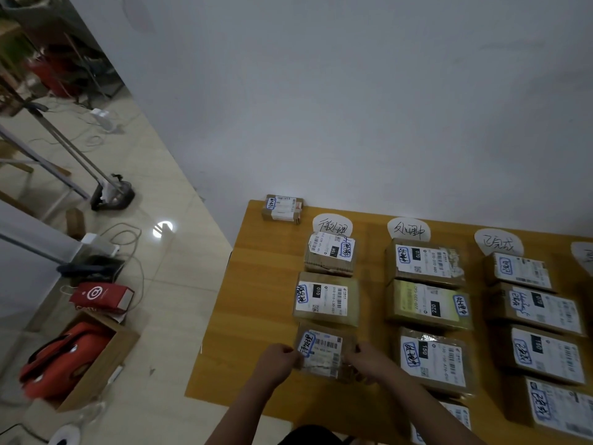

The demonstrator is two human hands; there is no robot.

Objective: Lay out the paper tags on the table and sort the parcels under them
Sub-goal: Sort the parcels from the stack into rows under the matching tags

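Round white paper tags lie along the far side of the wooden table (244,316): a left tag (332,224), a middle tag (408,229), a right tag (498,242). Brown parcels with white labels sit in columns under each. My left hand (278,361) and my right hand (365,359) grip the two sides of a small brown parcel (324,351), the nearest one in the left column, resting on the table. One small parcel (283,208) sits apart at the table's far left corner.
A white wall rises behind the table. A fourth tag (585,253) shows at the right edge. On the tiled floor to the left stand a cardboard box with red bags (73,358), a red carton (102,297), cables and a stand base (112,194).
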